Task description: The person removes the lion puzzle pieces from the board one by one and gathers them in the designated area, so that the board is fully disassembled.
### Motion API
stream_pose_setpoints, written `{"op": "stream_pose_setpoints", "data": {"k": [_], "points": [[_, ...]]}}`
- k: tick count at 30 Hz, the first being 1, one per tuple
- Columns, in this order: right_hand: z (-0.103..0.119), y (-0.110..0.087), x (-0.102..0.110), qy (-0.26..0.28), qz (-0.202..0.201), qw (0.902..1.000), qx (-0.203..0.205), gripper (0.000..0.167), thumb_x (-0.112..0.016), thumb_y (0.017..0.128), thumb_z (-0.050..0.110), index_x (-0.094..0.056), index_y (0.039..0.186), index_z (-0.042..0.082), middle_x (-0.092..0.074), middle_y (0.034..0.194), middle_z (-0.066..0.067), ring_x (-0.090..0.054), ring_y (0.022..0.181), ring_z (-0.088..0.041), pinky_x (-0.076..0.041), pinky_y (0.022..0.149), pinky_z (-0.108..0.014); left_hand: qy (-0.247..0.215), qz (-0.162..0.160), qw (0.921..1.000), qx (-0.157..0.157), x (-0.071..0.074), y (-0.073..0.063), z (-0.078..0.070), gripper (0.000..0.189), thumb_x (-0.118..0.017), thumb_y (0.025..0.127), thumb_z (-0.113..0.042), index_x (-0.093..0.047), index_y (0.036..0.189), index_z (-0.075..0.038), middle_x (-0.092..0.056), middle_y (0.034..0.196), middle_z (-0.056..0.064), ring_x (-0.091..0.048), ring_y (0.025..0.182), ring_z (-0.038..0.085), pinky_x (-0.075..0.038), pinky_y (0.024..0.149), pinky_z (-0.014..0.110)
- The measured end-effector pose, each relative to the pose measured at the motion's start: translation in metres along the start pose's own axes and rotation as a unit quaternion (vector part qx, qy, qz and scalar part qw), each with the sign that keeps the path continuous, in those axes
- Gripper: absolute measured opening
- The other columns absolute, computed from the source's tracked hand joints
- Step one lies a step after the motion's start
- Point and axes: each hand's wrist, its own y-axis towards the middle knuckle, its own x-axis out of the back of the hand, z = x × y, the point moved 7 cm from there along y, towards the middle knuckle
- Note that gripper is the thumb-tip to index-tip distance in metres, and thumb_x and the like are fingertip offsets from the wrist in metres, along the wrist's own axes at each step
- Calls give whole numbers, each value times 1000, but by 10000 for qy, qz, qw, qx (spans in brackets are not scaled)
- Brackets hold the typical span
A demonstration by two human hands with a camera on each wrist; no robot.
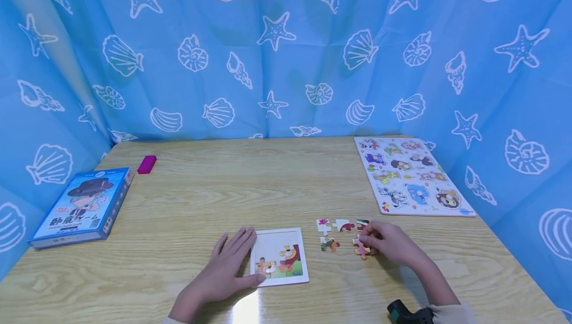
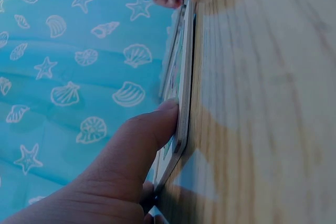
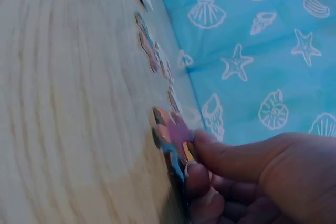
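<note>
Right hand (image 1: pixel 393 244): pinching, thumb against fingers, one small pink-and-orange, wooden-looking jigsaw piece (image 1: pixel 362 248), to the right of the tray.
Left hand (image 1: pixel 227 270): fingers straight and spread, gripping nothing; resting against the left side of a square, white-framed puzzle tray (image 1: pixel 286 281), thumb at the near-left corner.
Puzzle tray: flat on the pale wood-grain worktop (image 1: pixel 201 190), partly filled on the near and right sides with yellow, red-brown and green picture pieces (image 1: pixel 269 267).
Held piece: tilted in the right-wrist view; contact with worktop, cannot tell.
Slip risk: could twist or drop from the pinch, because of a hold near the edge only.
Bump risk: could knock neighbouring pieces askew, if carried too low past them.
Tray risk: could slide or jolt seated pieces, from uneven thumb pressure.
Pieces in hand: one.
Loose pieces (image 1: pixel 344 225): four, two with much white, one green-and-orange, one dark-and-red beside the fingers.
Seated pieces: uncountable, seams too faint.
Surroundings: one white animal-picture panel (image 1: pixel 388 159), one blue rectangular game box (image 1: pixel 85 204), one magenta block (image 1: pixel 147 164).
</note>
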Motion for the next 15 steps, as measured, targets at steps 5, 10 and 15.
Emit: {"op": "stream_pose_setpoints", "data": {"k": [5, 10, 15], "points": [[5, 2, -4, -121, -159, 9998, -53, 10, -64, 91, 11, -62, 83, 4, -54, 65, 2, -48, 55, -14, -41, 49, -26, -16, -37, 10000, -26, -1, -1, 2, 87, -56, 89, -55, -26, 147, 3, -20, 153, 18, -10, 142, 32, 3, 108, 57], [12, 4, -10, -82, -296, 9995, -117, 10, -64, 90, 6, -59, 82, 4, -53, 64, 1, -50, 54, -13, -43, 48, -25, -9, -45, 10000, -48, -2, -1, 2, 88, -56, 89, -55, -26, 147, 3, -20, 153, 18, -11, 142, 32, 3, 108, 57], [16, 7, -15, -269, -342, 9988, -244, 11, -63, 90, 7, -56, 82, 5, -51, 64, 0, -48, 55, -13, -42, 51, -26, 28, -51, 10000, -38, 0, -1, 2, 87, -57, 89, -54, -26, 147, 4, -21, 153, 18, -11, 141, 33, 2, 108, 57]]}}
